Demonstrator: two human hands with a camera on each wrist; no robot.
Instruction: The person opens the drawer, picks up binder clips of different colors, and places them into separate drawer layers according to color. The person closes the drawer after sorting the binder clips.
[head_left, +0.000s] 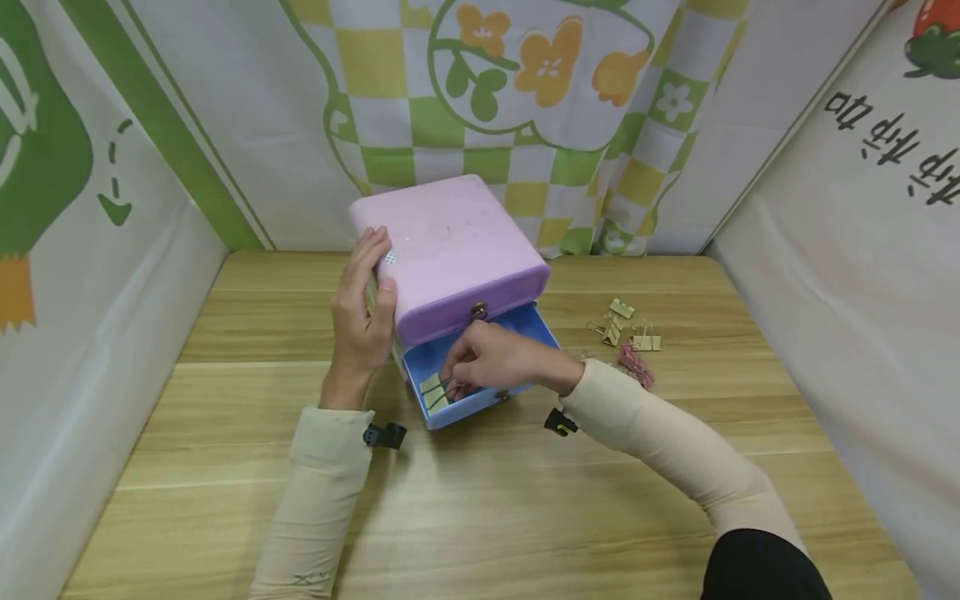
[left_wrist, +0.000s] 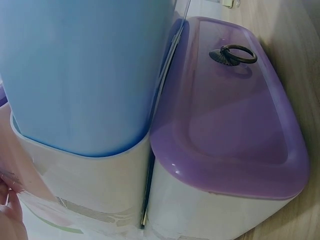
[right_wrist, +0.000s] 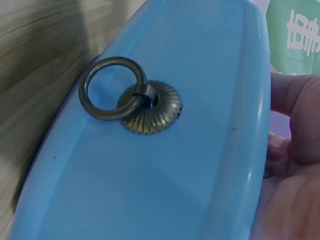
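Observation:
A small drawer chest has a pink top (head_left: pixel 450 242) and a purple upper front (head_left: pixel 474 304). Below that front, a blue drawer (head_left: pixel 467 408) is pulled out, showing its ring handle (right_wrist: pixel 112 90) in the right wrist view. My left hand (head_left: pixel 362 308) rests along the chest's left side, fingers extended onto the top edge. My right hand (head_left: pixel 491 358) reaches into the drawer, thumb and fingers curled together, seemingly pinching a pinkish binder clip that they mostly hide. Beside the fingertips, a gold binder clip (head_left: pixel 433 395) lies at the drawer's left front.
Several gold binder clips (head_left: pixel 613 332) and a pink clip cluster (head_left: pixel 636 365) lie on the wooden table (head_left: pixel 480 517), right of the chest. Under the blue drawer is a shut purple drawer (left_wrist: pixel 235 120). A checked curtain (head_left: pixel 480 158) hangs behind; white panels flank the table.

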